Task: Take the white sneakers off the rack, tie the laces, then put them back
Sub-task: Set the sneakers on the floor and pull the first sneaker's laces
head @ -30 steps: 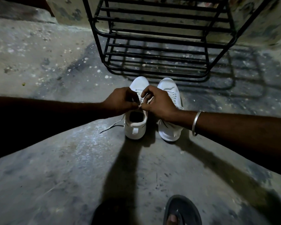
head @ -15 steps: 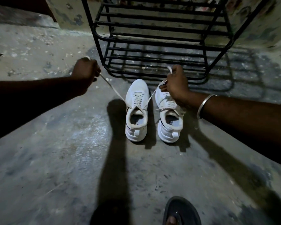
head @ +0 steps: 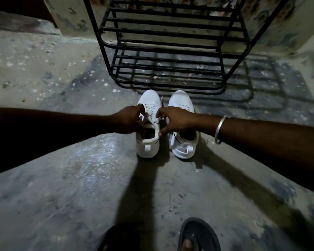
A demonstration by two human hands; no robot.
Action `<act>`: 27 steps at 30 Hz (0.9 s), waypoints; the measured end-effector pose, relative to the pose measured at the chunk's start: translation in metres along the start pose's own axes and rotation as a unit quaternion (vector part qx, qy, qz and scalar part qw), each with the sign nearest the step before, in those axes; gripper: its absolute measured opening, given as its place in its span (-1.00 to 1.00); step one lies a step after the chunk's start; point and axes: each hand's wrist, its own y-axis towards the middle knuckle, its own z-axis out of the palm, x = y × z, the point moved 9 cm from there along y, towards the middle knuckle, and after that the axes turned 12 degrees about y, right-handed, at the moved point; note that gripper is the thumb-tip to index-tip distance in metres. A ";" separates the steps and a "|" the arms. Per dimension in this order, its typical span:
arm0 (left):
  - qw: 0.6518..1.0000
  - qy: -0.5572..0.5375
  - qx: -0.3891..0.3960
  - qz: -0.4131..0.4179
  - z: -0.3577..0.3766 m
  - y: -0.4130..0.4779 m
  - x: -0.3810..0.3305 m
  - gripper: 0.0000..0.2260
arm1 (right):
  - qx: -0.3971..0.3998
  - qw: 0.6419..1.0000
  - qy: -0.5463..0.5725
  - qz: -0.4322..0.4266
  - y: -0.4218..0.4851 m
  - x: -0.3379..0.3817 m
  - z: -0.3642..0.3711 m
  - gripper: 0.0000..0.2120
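Observation:
Two white sneakers stand side by side on the concrete floor, toes toward the rack. Over the left sneaker [head: 149,144], my left hand [head: 129,122] pinches a lace at the shoe's left side. My right hand [head: 174,120] pinches the other lace at its right side, little finger touching the collar. The right sneaker [head: 183,147] is partly covered by my right wrist. The black metal shoe rack [head: 169,51] stands just behind them with bare shelves.
A stained wall [head: 71,17] rises behind the rack. My foot in a dark sandal [head: 198,236] shows at the bottom edge. A silver bangle [head: 220,129] sits on my right wrist. Bare, speckled concrete floor [head: 53,178] spreads to the left.
Half a second ago both hands were spread wide apart, pulling the left sneaker's laces taut. Now they have come back together over the shoe's tongue.

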 end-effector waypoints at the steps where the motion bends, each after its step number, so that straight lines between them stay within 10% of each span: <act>1: 1.000 -0.010 0.003 -0.004 0.002 -0.001 0.001 -0.47 | -0.001 1.000 -0.008 -0.003 0.000 -0.001 0.000 -0.34; 10: 0.993 -0.018 -0.075 -0.092 -0.009 -0.014 0.031 -0.66 | -0.046 0.994 -0.093 -0.016 -0.005 -0.018 -0.017 -0.38; 15: 0.991 -0.024 -0.069 -0.111 -0.006 -0.016 0.037 -0.61 | -0.103 0.993 0.047 0.034 -0.018 -0.050 -0.064 -0.59; 21: 0.987 0.103 -0.120 -0.003 -0.021 -0.005 -0.016 -0.57 | 0.004 0.960 0.254 0.119 -0.038 -0.076 -0.050 -0.57; 27: 0.988 0.008 -0.101 0.119 -0.031 0.014 -0.080 -0.66 | 0.035 0.948 0.296 0.108 -0.047 -0.076 -0.046 -0.67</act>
